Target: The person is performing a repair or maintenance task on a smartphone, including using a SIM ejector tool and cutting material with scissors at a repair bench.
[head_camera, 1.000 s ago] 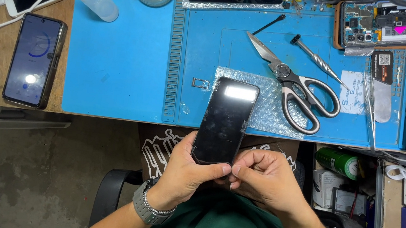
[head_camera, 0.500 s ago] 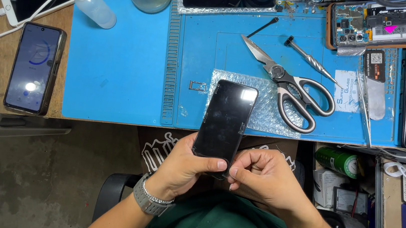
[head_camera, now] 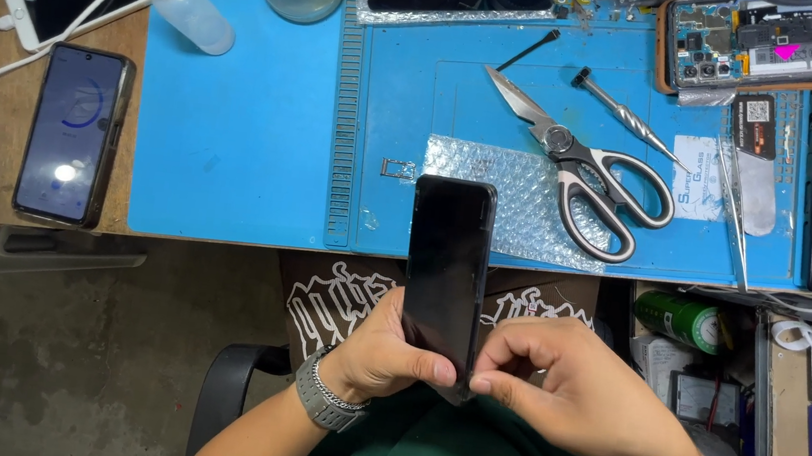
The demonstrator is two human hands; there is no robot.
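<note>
Black phone [head_camera: 447, 268] upright, gripped by left hand [head_camera: 382, 356], right hand [head_camera: 570, 386] pinching.

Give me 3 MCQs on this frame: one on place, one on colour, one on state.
1. Where does the bubble wrap lie?
A. on the floor
B. on the blue mat, left of the scissors
C. on the wooden top beside the mouse

2. What colour is the can under the bench edge?
A. green
B. red
C. white

3. How is the black phone held?
A. flat on the mat, untouched
B. in the right hand alone
C. in both hands, near its bottom end

Answers:
1 B: the wrap rests on the mat, with the scissors to its right.
2 A: its side shows green.
3 C: the left hand grips its lower part, and the right hand pinches at the bottom edge.
</note>
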